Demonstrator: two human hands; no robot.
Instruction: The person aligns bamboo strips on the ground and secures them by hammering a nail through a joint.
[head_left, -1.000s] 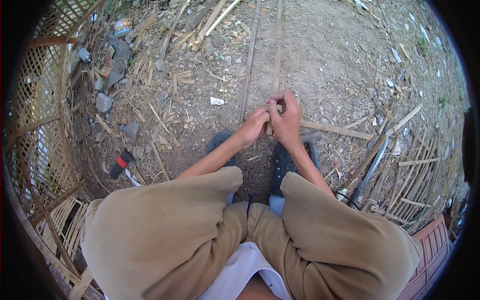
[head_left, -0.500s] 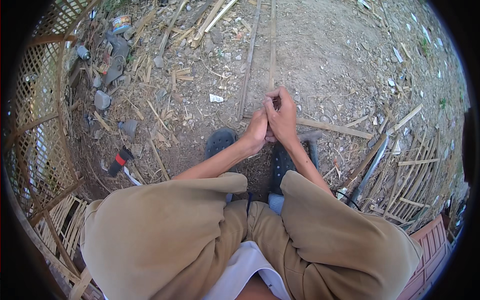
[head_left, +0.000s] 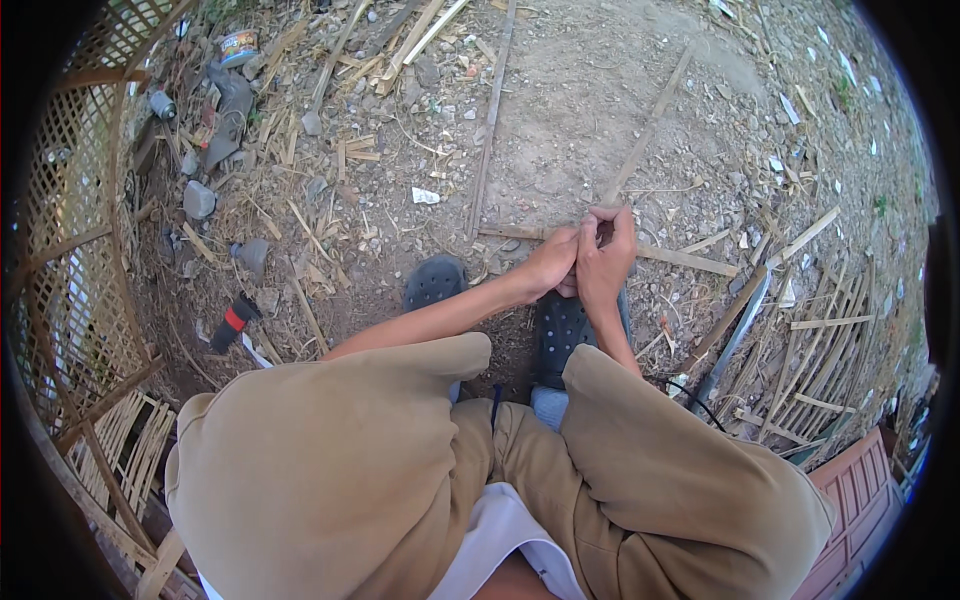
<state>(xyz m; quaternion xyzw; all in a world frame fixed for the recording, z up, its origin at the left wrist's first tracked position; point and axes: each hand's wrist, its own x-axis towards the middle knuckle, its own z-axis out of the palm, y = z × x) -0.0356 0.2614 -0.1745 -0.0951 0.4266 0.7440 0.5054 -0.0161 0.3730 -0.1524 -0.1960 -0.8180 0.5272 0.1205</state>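
My left hand [head_left: 550, 262] and my right hand [head_left: 606, 256] are pressed together low over the dirt, fingers curled. They close on the near end of a thin bamboo strip [head_left: 650, 125] that slants away to the upper right. That end meets a flat cross strip [head_left: 690, 260] lying sideways on the ground. What sits between my fingertips is hidden. A second long strip [head_left: 490, 120] lies just left of my hands, running away from me. I am squatting, my knees in tan trousers below the hands.
My black clogs [head_left: 434, 282] [head_left: 562, 330] stand under the hands. A red-and-black-handled tool [head_left: 232, 322] lies at the left near a woven bamboo lattice [head_left: 70, 260]. Loose slats [head_left: 830, 340] and a grey metal bar [head_left: 735, 335] lie at the right. Stones, scraps and a can [head_left: 238, 45] litter the far left.
The far end of the held strip has swung to the right, away from the other long strip. Both hands have shifted a little right and stay closed at its near end.
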